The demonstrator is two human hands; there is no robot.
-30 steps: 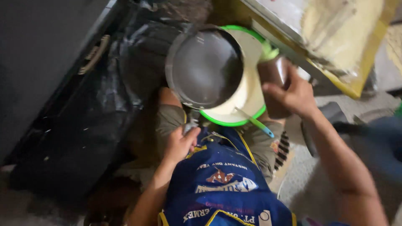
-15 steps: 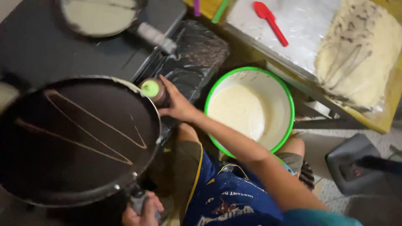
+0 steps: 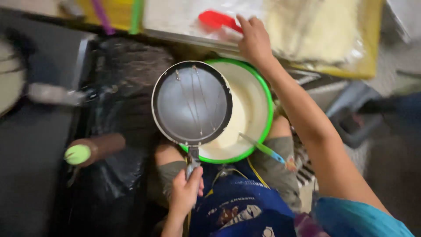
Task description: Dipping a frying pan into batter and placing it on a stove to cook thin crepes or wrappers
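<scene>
My left hand [image 3: 186, 193] grips the handle of a small dark frying pan [image 3: 193, 103], held level above a green-rimmed bowl [image 3: 263, 94] of pale batter. Thin dark lines cross the pan's inside. My right hand [image 3: 254, 41] reaches across to the back, its fingers spread over the handle end of a red spatula [image 3: 217, 19] on a foil-covered surface. I cannot see a firm grip on it. A brown squeeze bottle with a green cap [image 3: 94, 149] lies by itself on black plastic at the left.
A green and blue utensil handle [image 3: 263, 149] sticks out of the bowl. Pale flat crepes [image 3: 315, 26] lie on a yellow board at the back right. A second pan [image 3: 8, 74] with light batter sits at the far left on a dark stove.
My right hand let go of the brown bottle, which now lies at the left, and moved to the red spatula. The pan has come from the stove side to above the bowl.
</scene>
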